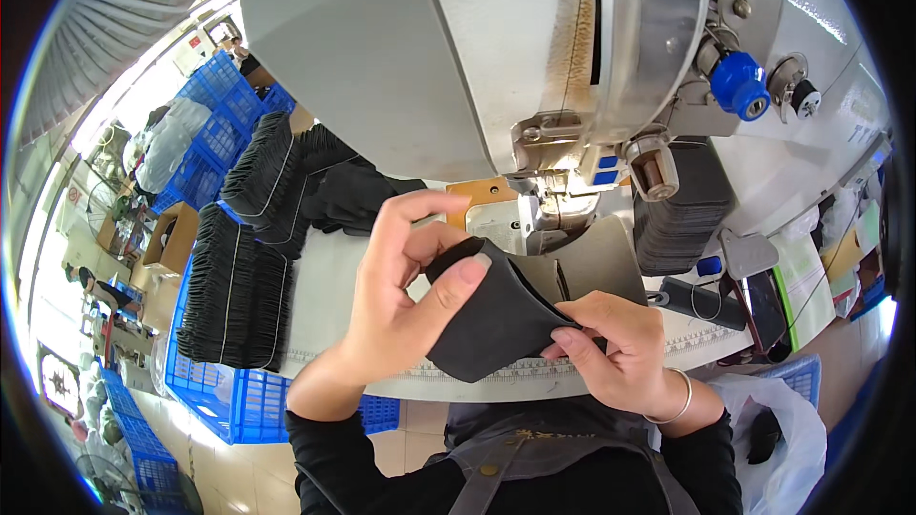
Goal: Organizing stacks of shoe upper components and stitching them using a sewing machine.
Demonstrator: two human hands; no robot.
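A black, soft-looking curved piece of material (491,329) is held in front of a sewing machine (534,48), low over the table's near edge. My left hand (396,291) pinches its upper left edge between thumb and fingers. At the right edge, the thumb and fingers of my right hand (618,348) are closed on the same piece. Just behind it, a grey-brown panel (606,253) curves up toward the machine's needle area (563,176). Whether this panel is the piece's other side or a separate layer, I cannot tell.
Tied bundles of black pieces (234,300) rise at the left, by a blue crate (224,410). Loose black pieces (363,198) lie behind my left hand. A dark stack (679,219) stands right of the needle. A ruler strip (534,370) follows the table's front edge.
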